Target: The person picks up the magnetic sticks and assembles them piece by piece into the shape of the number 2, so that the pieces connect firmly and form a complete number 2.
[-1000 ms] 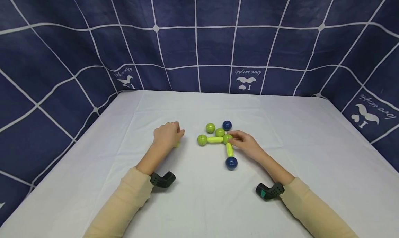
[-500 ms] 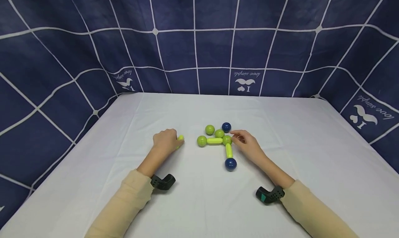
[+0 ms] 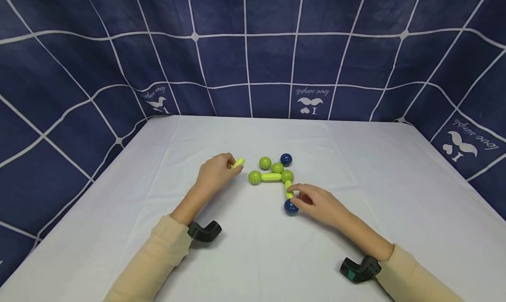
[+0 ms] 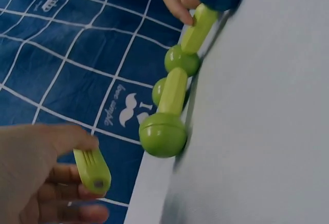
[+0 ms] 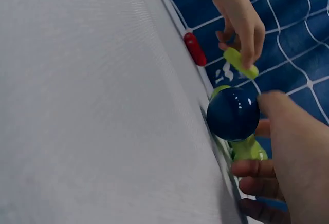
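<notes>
The loose yellow-green rod [image 3: 238, 163], a little left of the middle of the head view, is pinched between the thumb and fingers of the left hand [image 3: 216, 172]; it has just come out further from under this hand, and its end now points to the upper right. For the work this means, in my judgement, that the rod is in hand but not yet part of the joined figure. To the right of it lie the left green ball [image 3: 254, 177], the horizontal rod [image 3: 271, 177] and the corner ball [image 3: 287, 176], joined in a row, with two other green balls and an upper blue ball [image 3: 286, 159] above. From the corner, the lower rod [image 3: 288, 184] goes down to the lower blue ball [image 3: 290, 208]. Compared with half a second ago, the figure lies almost at the same place, while the right hand [image 3: 322, 205] has moved down from the corner ball. Its fingers are half bent, at the lower rod and lower blue ball; whether they grip, I cannot tell.
</notes>
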Tool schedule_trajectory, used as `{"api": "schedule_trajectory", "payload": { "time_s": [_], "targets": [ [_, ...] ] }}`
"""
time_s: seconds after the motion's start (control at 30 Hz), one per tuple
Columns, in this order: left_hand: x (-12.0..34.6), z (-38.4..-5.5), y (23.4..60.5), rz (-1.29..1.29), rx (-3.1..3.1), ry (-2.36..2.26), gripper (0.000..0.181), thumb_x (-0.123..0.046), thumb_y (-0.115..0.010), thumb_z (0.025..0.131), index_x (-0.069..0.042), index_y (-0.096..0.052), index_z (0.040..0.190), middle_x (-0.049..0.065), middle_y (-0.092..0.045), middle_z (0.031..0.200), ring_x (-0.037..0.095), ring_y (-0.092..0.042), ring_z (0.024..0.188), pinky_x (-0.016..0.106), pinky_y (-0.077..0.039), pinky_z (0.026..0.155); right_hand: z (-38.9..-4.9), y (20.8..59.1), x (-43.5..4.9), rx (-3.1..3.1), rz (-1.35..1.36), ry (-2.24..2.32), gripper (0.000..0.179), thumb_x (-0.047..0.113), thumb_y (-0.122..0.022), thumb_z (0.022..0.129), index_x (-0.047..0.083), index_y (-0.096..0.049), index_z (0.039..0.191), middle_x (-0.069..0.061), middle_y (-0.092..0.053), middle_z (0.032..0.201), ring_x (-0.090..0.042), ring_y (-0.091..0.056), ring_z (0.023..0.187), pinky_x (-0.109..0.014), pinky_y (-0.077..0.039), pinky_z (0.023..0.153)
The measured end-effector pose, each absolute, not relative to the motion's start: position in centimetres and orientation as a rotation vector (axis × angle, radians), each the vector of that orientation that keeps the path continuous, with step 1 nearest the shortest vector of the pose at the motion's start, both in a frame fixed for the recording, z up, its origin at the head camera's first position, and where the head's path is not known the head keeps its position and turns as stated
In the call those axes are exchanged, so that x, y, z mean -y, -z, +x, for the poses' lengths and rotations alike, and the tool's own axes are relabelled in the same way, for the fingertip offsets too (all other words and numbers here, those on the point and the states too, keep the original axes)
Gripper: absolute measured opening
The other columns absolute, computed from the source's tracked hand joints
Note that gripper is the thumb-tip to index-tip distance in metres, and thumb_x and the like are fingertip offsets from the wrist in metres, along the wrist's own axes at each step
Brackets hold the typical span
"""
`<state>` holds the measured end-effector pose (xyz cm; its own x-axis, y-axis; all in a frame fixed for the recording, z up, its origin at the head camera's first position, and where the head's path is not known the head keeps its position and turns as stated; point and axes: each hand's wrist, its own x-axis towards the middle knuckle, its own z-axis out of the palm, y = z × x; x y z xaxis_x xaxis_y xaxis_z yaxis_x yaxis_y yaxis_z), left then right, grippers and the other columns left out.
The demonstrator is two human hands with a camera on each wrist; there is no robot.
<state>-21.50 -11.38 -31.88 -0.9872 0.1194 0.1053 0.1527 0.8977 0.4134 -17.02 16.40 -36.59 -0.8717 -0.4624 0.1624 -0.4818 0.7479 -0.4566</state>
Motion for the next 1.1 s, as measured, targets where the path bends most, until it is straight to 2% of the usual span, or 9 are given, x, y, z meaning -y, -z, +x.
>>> {"api": "schedule_trajectory", "payload": {
  "time_s": [0.2,0.37,0.43,0.63,0.87,1.1],
  "targets": [
    [10.0,-20.0,33.2,-0.505,2.954,0.914,0.025,-0.036,-0.06,0.082,-0.015,-0.062,0.095,-0.003,-0.065,0.085,0.01,-0.05,0.062,0.023,-0.038,0.055,-17.1,37.2,-16.5,2.885,0.936,-0.736,0.035,0.047,-0.06,0.082,0.03,-0.057,0.113,0.015,-0.051,0.083,-0.002,-0.044,0.075,-0.021,-0.037,0.066],
    [9.2,-18.9,35.5,-0.741,2.941,1.038,0.017,-0.029,-0.062,0.083,-0.016,-0.062,0.094,-0.003,-0.061,0.083,0.008,-0.049,0.067,0.022,-0.041,0.062,-17.2,37.3,-16.4,2.865,0.97,-0.726,0.035,0.044,-0.064,0.078,0.032,-0.057,0.11,0.017,-0.052,0.085,-0.001,-0.044,0.075,-0.021,-0.037,0.066],
    [9.0,-18.8,36.1,-0.788,2.903,1.093,0.015,-0.026,-0.063,0.083,-0.015,-0.062,0.093,-0.003,-0.06,0.082,0.009,-0.048,0.068,0.022,-0.04,0.064,-17.2,37.4,-16.4,2.857,0.968,-0.741,0.035,0.043,-0.065,0.078,0.032,-0.057,0.11,0.016,-0.052,0.085,-0.002,-0.045,0.076,-0.021,-0.038,0.066],
    [8.3,-18.5,37.2,-0.816,2.809,1.303,0.02,-0.025,-0.064,0.083,-0.013,-0.065,0.099,-0.002,-0.061,0.087,0.009,-0.047,0.072,0.02,-0.041,0.065,-17.3,37.7,-16.6,2.833,0.938,-0.765,0.034,0.041,-0.064,0.079,0.032,-0.056,0.111,0.011,-0.06,0.105,-0.004,-0.052,0.09,-0.027,-0.045,0.076],
    [7.4,-17.9,37.7,-0.911,2.773,1.345,0.021,-0.027,-0.066,0.082,-0.016,-0.067,0.1,-0.006,-0.058,0.083,0.007,-0.046,0.071,0.019,-0.039,0.062,-17.6,37.9,-16.6,2.81,0.908,-0.884,0.035,0.038,-0.066,0.079,0.03,-0.057,0.112,0.014,-0.055,0.092,-0.003,-0.046,0.075,-0.019,-0.039,0.064],
    [6.7,-17.4,37.8,-0.977,2.767,1.312,0.02,-0.026,-0.066,0.082,-0.014,-0.067,0.099,-0.006,-0.058,0.081,0.006,-0.045,0.07,0.018,-0.039,0.062,-17.6,38.0,-16.6,2.827,0.894,-0.905,0.034,0.039,-0.065,0.08,0.03,-0.056,0.112,0.013,-0.057,0.097,-0.002,-0.046,0.076,-0.019,-0.04,0.065]
  ]
}}
